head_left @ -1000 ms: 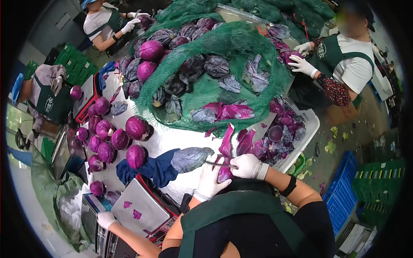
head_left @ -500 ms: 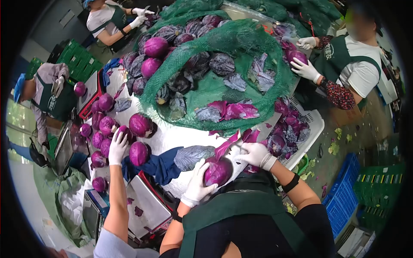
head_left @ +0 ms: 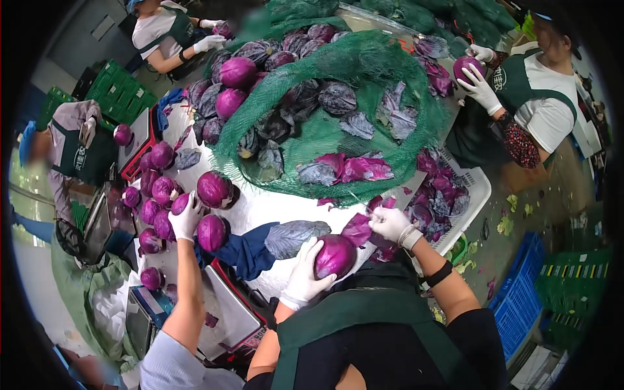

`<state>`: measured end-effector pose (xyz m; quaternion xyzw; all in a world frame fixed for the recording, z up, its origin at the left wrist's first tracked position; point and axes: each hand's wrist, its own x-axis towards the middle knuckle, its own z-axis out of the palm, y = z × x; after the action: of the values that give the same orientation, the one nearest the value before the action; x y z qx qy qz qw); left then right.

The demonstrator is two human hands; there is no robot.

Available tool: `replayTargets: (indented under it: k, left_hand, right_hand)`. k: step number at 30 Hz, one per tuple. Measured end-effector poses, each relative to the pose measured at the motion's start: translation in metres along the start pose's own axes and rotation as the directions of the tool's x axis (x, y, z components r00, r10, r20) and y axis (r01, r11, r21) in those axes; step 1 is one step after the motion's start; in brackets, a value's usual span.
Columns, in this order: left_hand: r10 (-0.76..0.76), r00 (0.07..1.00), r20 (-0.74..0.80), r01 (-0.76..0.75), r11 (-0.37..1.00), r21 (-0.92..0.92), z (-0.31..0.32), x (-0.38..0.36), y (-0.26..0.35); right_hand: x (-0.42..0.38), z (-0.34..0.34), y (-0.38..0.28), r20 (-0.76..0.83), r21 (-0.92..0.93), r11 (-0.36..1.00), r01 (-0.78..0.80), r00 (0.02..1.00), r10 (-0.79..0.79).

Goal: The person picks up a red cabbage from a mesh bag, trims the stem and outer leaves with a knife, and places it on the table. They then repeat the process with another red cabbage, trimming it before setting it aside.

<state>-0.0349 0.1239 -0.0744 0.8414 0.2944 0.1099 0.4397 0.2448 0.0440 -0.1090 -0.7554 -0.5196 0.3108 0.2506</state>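
Observation:
A glossy red cabbage [head_left: 335,256] rests in my left hand [head_left: 304,276], with the gloved fingers closed around its left side and underside. Just right of it, my gloved right hand [head_left: 392,227] is closed on a loose purple cabbage leaf [head_left: 357,230] at the cabbage's upper right. A thin pale sliver juts up-left from above these fingers; I cannot make out what it is. Behind my left hand lies a greyish outer leaf [head_left: 296,238] on the white table [head_left: 250,205], beside a dark blue cloth [head_left: 250,253].
A green net [head_left: 390,169] holds untrimmed cabbages and leaves. The white crate [head_left: 478,188] at right contains trimmed leaves. A co-worker's gloved hand [head_left: 186,218] grips a cabbage [head_left: 180,203] at left, near several others. Another person [head_left: 546,97] handles a cabbage across the right corner.
The leaf has come away from the cabbage's top and moved right and down with my right hand. My left hand has shifted slightly right. The co-worker's hand at left has lifted a cabbage.

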Motion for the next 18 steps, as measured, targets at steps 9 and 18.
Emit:
replayTargets:
  k: [9, 18]
  left_hand:
    - [0.032, 0.991, -0.133, -0.013, 0.99, 0.138, 0.006, 0.003, 0.011]
    - [-0.081, 0.995, -0.062, 0.1, 0.899, 0.426, 0.003, 0.012, 0.014]
  right_hand:
    - [0.02, 0.057, -0.04, -0.01, 0.274, 0.94, 0.206, 0.977, -0.211]
    - [0.05, 0.113, 0.015, 0.039, 0.513, 0.858, -0.006, 0.999, -0.017]
